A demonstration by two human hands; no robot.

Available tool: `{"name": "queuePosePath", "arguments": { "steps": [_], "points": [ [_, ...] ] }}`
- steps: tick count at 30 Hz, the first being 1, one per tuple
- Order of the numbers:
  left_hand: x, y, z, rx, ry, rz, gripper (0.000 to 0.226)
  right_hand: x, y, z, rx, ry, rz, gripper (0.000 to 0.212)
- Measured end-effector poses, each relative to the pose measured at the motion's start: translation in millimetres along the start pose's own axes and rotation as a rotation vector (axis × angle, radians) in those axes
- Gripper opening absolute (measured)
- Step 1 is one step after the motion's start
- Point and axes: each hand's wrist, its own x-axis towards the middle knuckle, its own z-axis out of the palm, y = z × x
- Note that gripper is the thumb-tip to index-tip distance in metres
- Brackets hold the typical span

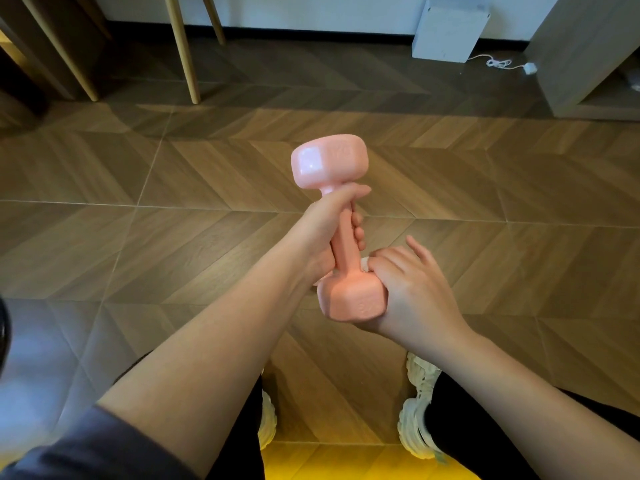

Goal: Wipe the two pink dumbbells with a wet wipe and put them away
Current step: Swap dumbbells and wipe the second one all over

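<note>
**Head view: one pink dumbbell held in both hands above the floor**

Head camera looks down on a pink dumbbell (342, 242) held in the air over a wood-patterned floor (173, 188), in front of the person's knees and touching nothing but the hands. It stands nearly upright, its upper head tipped slightly left and away.

The left hand (320, 233) grips the handle. Its fingers (358, 233) are curled round from the far side and the thumb lies along the top, just under the upper head.

The right hand (412, 292) cups the lower head from the right, with the thumb beneath it. Its index finger is curled over a white wipe (365, 264), pressing it against the neck where handle meets head. Only a small bit of the wipe shows. The other fingers stretch loosely away from the dumbbell.

Below the hands, two white shoes (419, 407) rest on the floor. At the far edge of the floor stand pale wooden legs (183, 46), a white box (450, 29) with a white cable (498, 62) beside it, and a grey cabinet (588, 53).
</note>
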Motion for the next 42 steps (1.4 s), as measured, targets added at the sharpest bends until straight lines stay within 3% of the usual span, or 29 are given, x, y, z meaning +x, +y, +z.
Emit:
{"name": "queuePosePath", "arguments": {
  "steps": [5,9,13,16,22,26,28,31,34,36,39,42],
  "points": [
    [3,1,-5,-0.019,0.06,0.011,0.018,1,-2,-2,-0.036,0.082,0.029,0.054],
    [2,1,-4,0.024,0.017,0.005,0.025,2,-4,2,0.045,-0.001,0.021,0.052],
    [1,1,-1,0.112,0.002,0.056,0.019,5,-9,-8,0.391,-0.197,0.228,0.046],
    [4,1,-5,0.198,0.057,0.05,0.02,2,-2,-16,0.625,-0.307,0.367,0.059],
    [12,-1,-8,0.33,0.098,0.032,0.028,2,-4,-21,0.776,-0.285,0.431,0.049],
    [12,-3,-8,0.429,0.077,0.103,0.026,7,-2,-27,0.947,-0.169,0.519,0.012],
    [11,-6,-8,0.578,0.094,0.177,0.025,10,4,-26,1.047,-0.089,0.728,0.009],
    [9,-11,-11,0.765,0.043,0.338,0.024,16,17,-24,1.381,-0.03,1.104,0.006],
    [4,-11,-14,1.062,-0.042,0.516,0.017,22,28,-26,1.62,0.068,1.317,0.008],
    [1,-11,-15,1.182,-0.082,0.637,0.013,23,37,-29,1.607,0.174,1.362,0.008],
    [0,-12,-17,1.366,-0.126,0.771,0.014,21,49,-37,1.5,0.367,1.261,0.009],
    [3,-14,-19,1.641,-0.089,0.836,0.03,20,47,-41,1.384,0.339,1.133,0.011]
  ]
}}
